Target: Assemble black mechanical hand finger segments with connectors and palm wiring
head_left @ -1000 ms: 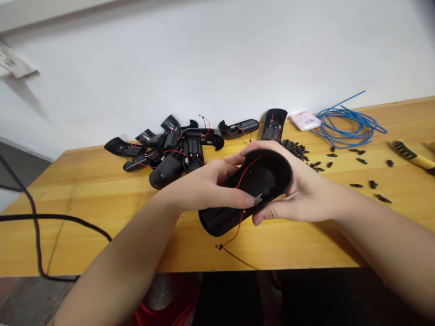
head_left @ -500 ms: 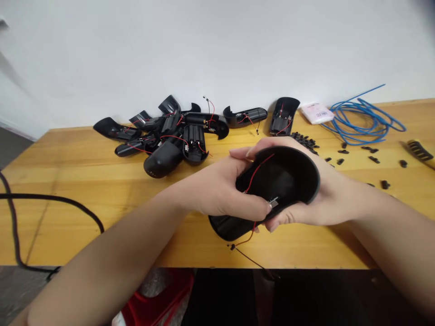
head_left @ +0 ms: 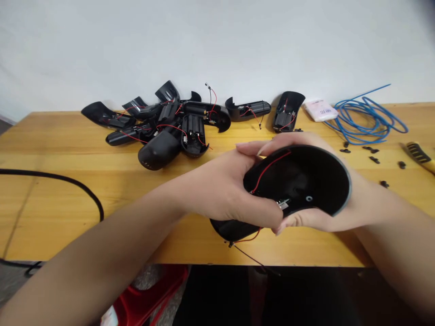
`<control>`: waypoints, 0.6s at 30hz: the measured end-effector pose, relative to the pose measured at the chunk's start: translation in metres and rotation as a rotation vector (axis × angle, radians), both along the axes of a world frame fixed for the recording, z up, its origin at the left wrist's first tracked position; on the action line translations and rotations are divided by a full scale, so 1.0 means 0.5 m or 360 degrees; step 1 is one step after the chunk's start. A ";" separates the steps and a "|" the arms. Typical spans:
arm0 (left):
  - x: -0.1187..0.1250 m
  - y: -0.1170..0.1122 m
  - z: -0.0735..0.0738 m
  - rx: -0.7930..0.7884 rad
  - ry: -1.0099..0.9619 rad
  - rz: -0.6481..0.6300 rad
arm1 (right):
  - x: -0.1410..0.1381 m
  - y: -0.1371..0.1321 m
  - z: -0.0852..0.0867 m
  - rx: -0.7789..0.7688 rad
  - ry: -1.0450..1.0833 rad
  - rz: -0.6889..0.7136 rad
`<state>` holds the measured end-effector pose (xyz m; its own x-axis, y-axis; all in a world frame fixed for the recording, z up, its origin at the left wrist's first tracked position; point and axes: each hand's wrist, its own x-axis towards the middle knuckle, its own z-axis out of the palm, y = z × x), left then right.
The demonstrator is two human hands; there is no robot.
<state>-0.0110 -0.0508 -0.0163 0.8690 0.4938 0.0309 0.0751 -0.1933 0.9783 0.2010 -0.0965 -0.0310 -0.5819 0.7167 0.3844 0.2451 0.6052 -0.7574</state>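
Both my hands grip one black plastic housing (head_left: 306, 174) above the front part of the table, its curved hollow end facing me. My left hand (head_left: 234, 194) wraps the middle from the left, thumb pressed by a small white connector (head_left: 282, 204) inside. My right hand (head_left: 356, 194) cups the wide end from behind, its thumb at the lower rim close to my left thumb. A red wire (head_left: 272, 168) runs along the inner wall. From the lower end, a red and a black wire hang with a small black part (head_left: 231, 244) on them.
A pile of similar black housings (head_left: 159, 149) lies at the back left, with two more (head_left: 248, 110) near the wall. Behind my right hand are a white packet (head_left: 320, 111), coiled blue tubing (head_left: 367, 120), scattered small black parts (head_left: 374, 160) and a yellow-black handle (head_left: 419, 154). A black cable (head_left: 68, 181) crosses the left.
The housing has tilted so more of its hollow inside faces me, and a small ring inside now shows. Both hands have shifted slightly right with it, keeping their hold.
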 end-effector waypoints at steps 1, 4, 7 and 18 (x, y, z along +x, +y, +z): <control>0.000 0.000 0.000 0.0004 -0.0005 -0.0020 | -0.001 0.000 0.001 0.0018 0.0003 0.0004; 0.001 -0.001 -0.005 -0.0015 -0.0035 -0.0107 | -0.001 -0.001 0.006 0.0074 -0.0012 0.0029; -0.002 -0.001 -0.017 -0.0026 -0.0069 -0.0029 | 0.001 0.001 0.004 0.0127 -0.0006 -0.0006; 0.012 0.007 -0.049 0.0240 -0.0397 0.0702 | -0.030 0.015 -0.034 -0.0148 0.0620 -0.0317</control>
<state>-0.0050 -0.0474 -0.0410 0.5370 0.7849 0.3092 -0.0505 -0.3360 0.9405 0.1859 -0.0892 -0.0481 -0.2532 0.8419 0.4765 0.0356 0.5003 -0.8651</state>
